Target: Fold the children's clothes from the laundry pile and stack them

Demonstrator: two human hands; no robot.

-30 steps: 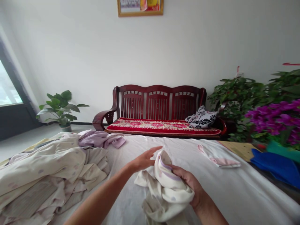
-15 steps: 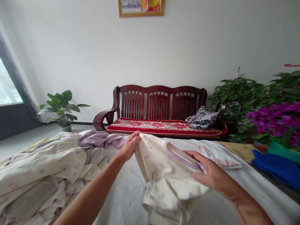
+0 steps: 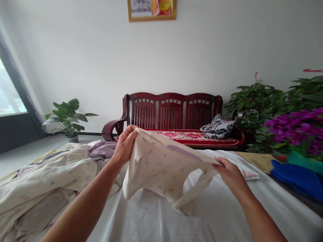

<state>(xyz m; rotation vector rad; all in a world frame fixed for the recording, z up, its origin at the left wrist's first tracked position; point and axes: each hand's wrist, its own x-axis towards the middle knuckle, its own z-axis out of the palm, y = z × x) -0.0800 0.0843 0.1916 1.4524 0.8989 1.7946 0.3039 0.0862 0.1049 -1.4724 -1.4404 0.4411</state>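
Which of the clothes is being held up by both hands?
The cream spotted garment with the purple neck edge, stretched between the left hand and right hand. Another cream spotted piece lies in the heap at the left, unheld.

garment [image 3: 156, 168] over sheet [image 3: 214, 215] | clothes pile [image 3: 60, 178] 9 o'clock | sofa [image 3: 170, 114] behind, 12 o'clock | cushion [image 3: 219, 128] on sofa, 1 o'clock

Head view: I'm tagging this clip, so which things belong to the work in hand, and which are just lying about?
Likely in use:
cream garment, held by left hand and right hand
clothes pile
white sheet

Apparently lying about:
blue cloth
patterned cushion
purple flowers
sofa
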